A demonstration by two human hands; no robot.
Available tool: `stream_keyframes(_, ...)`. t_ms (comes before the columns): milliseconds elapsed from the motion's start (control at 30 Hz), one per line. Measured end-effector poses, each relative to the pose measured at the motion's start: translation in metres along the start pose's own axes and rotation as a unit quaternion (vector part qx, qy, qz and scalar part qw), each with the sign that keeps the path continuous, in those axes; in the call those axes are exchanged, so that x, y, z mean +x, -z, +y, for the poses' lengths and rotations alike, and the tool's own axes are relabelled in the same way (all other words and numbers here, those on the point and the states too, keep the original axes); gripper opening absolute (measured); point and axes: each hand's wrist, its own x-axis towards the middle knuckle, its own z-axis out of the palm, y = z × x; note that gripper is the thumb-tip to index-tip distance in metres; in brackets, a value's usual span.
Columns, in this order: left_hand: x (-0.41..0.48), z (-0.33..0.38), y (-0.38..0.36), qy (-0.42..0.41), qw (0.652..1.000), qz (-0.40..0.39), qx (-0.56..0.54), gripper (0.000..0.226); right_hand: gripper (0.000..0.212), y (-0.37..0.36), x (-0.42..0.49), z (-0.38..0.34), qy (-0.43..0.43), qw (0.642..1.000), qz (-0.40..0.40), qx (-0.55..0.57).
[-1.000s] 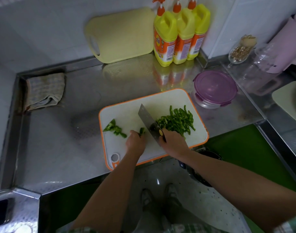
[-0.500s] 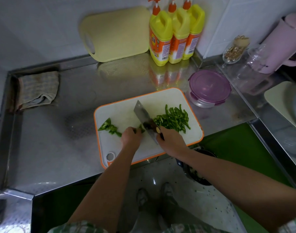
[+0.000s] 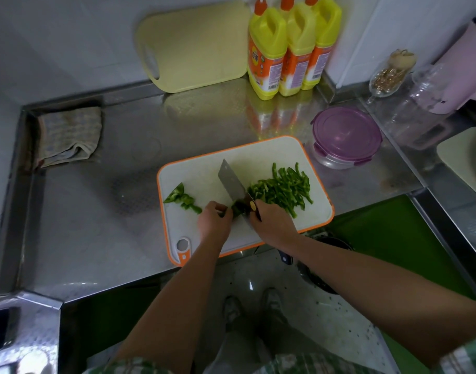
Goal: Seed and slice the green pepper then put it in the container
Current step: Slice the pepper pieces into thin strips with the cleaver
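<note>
At the far left of the steel counter (image 3: 96, 217) lies one folded cloth (image 3: 69, 136). On the white cutting board (image 3: 258, 155), we see a small cluster of pepper offcuts (image 3: 181, 198) at its left end, apart from both hands; we cannot count them exactly. Just right of them, our left hand (image 3: 215, 225) has its fingers (image 3: 222, 210) curled together, bearing down on the last pepper piece (image 3: 235, 209), which sits between the fingertips and the blade and is mostly hidden, so we cannot tell which way it points. The one cleaver (image 3: 231, 182) touches that piece on its right side, with its long axis running from near right to far left. Our right hand (image 3: 274, 225) is clamped round the handle, fingers wrapped tight. Right of the blade lies a pile of pepper strips (image 3: 282, 188), too many to count, most running far to near and leaning right toward the near edge. Against the far wall lean one yellow cutting board (image 3: 193, 47) and three yellow bottles (image 3: 290, 49). One container (image 3: 344, 136), its purple lid on, stands just beyond the white board's far right corner.
</note>
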Motion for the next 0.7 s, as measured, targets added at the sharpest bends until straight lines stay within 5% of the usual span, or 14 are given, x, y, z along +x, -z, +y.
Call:
stream_keyframes(133, 0.001, 0.003, 0.001, 0.034, 0.998, 0.004, -0.050, 0.015, 0.018, 0.006, 0.003, -0.005, 0.013, 0.999, 0.043, 0.009)
stream_keyframes(700, 0.003, 0.003, -0.001, 0.092, 0.986, 0.018, -0.137, 0.016, 0.014, 0.011, -0.002, -0.013, 0.011, 0.999, -0.011, -0.038)
